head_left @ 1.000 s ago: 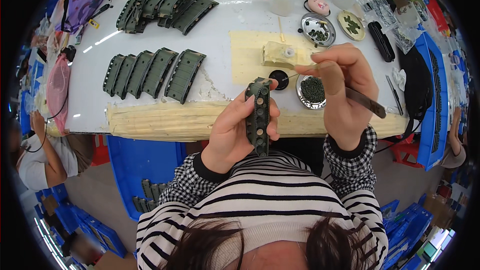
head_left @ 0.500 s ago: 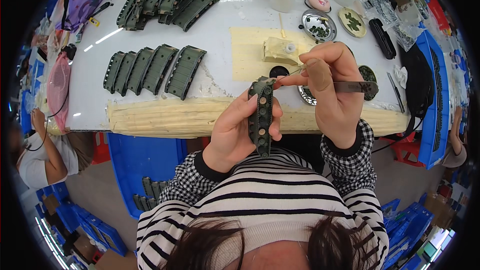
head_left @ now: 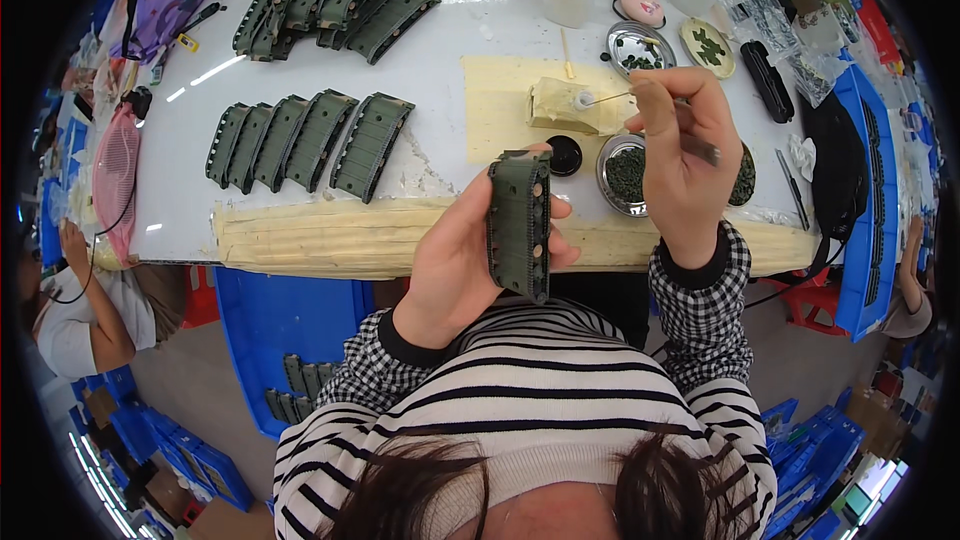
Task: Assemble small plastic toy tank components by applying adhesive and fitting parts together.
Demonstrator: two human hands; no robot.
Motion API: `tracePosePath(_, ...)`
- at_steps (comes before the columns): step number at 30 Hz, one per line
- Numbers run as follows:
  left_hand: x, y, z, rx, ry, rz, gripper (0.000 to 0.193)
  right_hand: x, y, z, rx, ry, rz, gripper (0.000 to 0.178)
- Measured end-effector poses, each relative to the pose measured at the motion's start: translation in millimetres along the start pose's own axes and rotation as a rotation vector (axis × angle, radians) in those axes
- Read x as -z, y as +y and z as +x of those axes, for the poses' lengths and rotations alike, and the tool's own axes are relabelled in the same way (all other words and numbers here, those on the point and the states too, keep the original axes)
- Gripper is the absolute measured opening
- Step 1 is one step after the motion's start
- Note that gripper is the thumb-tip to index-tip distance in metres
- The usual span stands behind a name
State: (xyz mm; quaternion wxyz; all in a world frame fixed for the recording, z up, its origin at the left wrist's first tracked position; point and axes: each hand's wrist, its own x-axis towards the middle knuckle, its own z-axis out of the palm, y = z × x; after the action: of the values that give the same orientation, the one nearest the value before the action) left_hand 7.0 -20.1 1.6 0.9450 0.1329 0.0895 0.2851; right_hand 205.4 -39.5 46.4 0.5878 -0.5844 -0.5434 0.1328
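My left hand (head_left: 450,250) is closed round a dark green model tank chassis (head_left: 516,230), long and narrow, with small round wheels along its right side. The chassis stands nearly upright, its ribbed flat face toward me. In my right hand (head_left: 685,165), thumb and forefinger pinch a thin needle-like rod (head_left: 612,98). Its tip reaches the small white pot (head_left: 584,100) set in a tape-wrapped block (head_left: 550,105); whether it dips inside I cannot tell. Metal tweezers (head_left: 702,148) lie across the same palm, partly hidden by the fingers.
Several similar green chassis stand in a row (head_left: 290,142) at left, with a stack (head_left: 335,5) behind. Near my right hand are a metal dish (head_left: 601,180) of small green parts, a black round lid (head_left: 565,155), another metal dish (head_left: 668,48) and a pale plate (head_left: 688,35).
My right hand has moved up and away from the chassis, bringing the rod's tip to the white pot. My left hand has turned the chassis so its flat face shows more.
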Motion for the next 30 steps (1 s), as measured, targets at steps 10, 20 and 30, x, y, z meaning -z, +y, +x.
tracePosePath(10, -17.1, 10.0, -5.5, -0.174, 0.213, 0.684, 0.059, 0.6, -1.8, 5.6, 0.343, 0.057, -0.407, 0.008)
tracePosePath(20, -15.9, 6.3, -5.3, -0.257, 0.241, 0.945, 0.069, -10.9, -14.0, -20.1, -0.040, -0.206, 0.436, 0.011)
tracePosePath(30, -16.1, 5.3, -8.2, -0.275, 0.266, 0.985, 0.069, -11.8, -16.2, -19.8, 0.027, -0.247, 0.355, 0.009)
